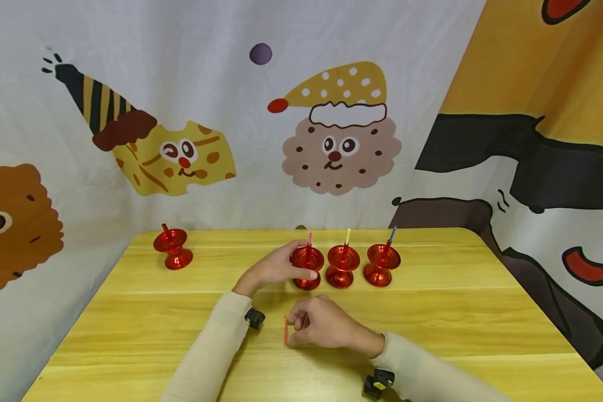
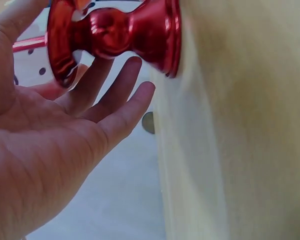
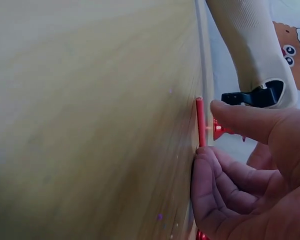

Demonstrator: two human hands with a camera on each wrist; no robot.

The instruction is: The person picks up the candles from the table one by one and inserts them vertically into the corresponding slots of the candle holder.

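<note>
My left hand [image 1: 276, 265] grips a shiny red candle holder [image 1: 306, 283] with a pink candle [image 1: 309, 239] upright in it. The thumb lies across the front of the holder, the other fingers behind it; in the left wrist view several fingers [image 2: 121, 107] reach past the stem. Closer to me, my right hand [image 1: 326, 322] is low beside a thin red candle [image 1: 286, 333] lying on the table. In the right wrist view, bent fingertips [image 3: 204, 152] are right at one end of the candle [image 3: 200, 122], and the thumb stands apart from them near the other end.
Right of the left hand stand a red holder [image 1: 343, 278] with a yellow candle [image 1: 348, 237] and another holder [image 1: 378, 276] with a blue candle [image 1: 393, 233]. A fourth holder [image 1: 178, 258], without a coloured candle, stands at the table's [image 1: 146, 335] back left. A printed curtain [image 1: 251, 167] hangs behind.
</note>
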